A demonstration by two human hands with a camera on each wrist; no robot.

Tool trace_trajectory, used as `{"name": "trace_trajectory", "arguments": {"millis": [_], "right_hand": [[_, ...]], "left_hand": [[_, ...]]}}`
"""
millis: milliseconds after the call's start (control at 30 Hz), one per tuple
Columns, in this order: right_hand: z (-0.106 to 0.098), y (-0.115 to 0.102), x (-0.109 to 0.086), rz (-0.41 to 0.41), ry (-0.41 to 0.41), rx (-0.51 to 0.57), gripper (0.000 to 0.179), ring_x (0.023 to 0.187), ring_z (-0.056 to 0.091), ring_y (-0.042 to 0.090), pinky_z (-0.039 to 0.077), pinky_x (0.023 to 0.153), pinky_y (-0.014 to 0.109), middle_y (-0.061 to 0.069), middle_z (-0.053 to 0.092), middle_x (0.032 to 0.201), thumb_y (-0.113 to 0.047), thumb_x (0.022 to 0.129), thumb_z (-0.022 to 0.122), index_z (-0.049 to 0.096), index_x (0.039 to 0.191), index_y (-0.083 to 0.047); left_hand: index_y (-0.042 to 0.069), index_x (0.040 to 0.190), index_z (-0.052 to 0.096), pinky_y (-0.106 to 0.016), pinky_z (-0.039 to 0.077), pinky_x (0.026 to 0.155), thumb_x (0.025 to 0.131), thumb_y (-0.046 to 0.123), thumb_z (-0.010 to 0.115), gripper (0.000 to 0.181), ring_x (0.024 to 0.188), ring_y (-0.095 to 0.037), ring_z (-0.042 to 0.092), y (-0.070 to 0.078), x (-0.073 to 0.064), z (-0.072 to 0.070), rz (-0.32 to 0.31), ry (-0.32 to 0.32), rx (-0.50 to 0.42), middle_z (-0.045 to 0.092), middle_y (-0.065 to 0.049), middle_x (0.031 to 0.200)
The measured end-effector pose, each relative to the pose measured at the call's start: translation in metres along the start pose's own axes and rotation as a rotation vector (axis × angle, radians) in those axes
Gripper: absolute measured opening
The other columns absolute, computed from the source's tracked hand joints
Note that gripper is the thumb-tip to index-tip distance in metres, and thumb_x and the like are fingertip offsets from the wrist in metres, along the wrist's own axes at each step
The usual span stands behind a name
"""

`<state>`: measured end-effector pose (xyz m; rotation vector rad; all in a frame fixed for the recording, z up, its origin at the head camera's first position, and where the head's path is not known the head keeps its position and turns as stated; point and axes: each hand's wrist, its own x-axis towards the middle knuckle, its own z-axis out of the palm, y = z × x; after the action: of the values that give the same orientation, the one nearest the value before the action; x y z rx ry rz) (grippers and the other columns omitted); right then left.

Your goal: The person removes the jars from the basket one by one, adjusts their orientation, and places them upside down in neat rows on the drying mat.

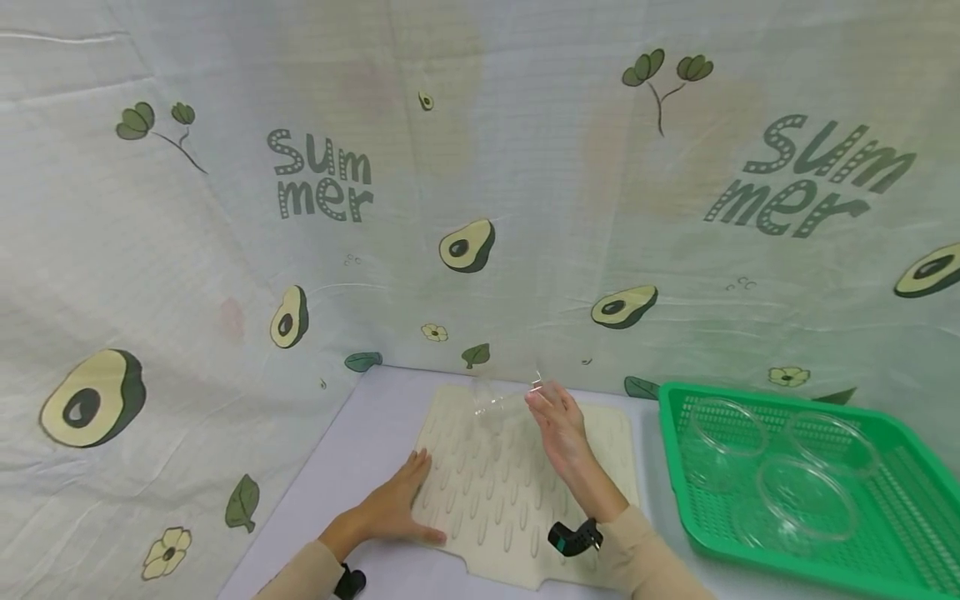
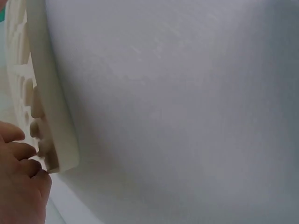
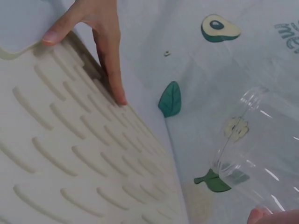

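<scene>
In the head view, a cream draining board (image 1: 480, 500) with rows of raised oblong ribs lies on the table. My left hand (image 1: 397, 504) rests spread at its left near corner, the thumb along the near edge and the fingers, close to straight, by the left side. In the right wrist view, that thumb and fingers touch the board's rim. Above the board's far part my right hand (image 1: 562, 429) holds a clear plastic cup (image 3: 261, 149), tilted on its side. Its round rim points left in the right wrist view, where only my fingertips show at the bottom edge.
To the right stands a green plastic basket (image 1: 678, 500) with three clear cups inside, their round rims upward; one of these cups (image 1: 806, 500) is nearest me. Behind the table hangs a pale curtain (image 1: 525, 167) printed with avocados, and it also runs down the left side.
</scene>
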<state>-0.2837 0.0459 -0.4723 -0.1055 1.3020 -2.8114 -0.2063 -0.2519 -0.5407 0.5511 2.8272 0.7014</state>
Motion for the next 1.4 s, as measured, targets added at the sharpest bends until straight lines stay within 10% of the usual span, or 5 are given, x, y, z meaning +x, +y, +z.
{"name": "trace_trajectory", "arguments": {"millis": [1400], "right_hand": [[0.026, 0.050, 0.067, -0.062, -0.106, -0.763, 0.103, 0.140, 0.035, 0.036, 0.032, 0.113, 0.048, 0.019, 0.039, 0.153, -0.013, 0.070, 0.093, 0.029, 0.151, -0.001]], "left_hand": [[-0.006, 0.155, 0.020, -0.052, 0.024, 0.117, 0.064, 0.080, 0.073, 0.136, 0.150, -0.037, 0.013, -0.004, -0.001, 0.005, -0.002, -0.024, 0.108, 0.015, -0.021, 0.163]]}}
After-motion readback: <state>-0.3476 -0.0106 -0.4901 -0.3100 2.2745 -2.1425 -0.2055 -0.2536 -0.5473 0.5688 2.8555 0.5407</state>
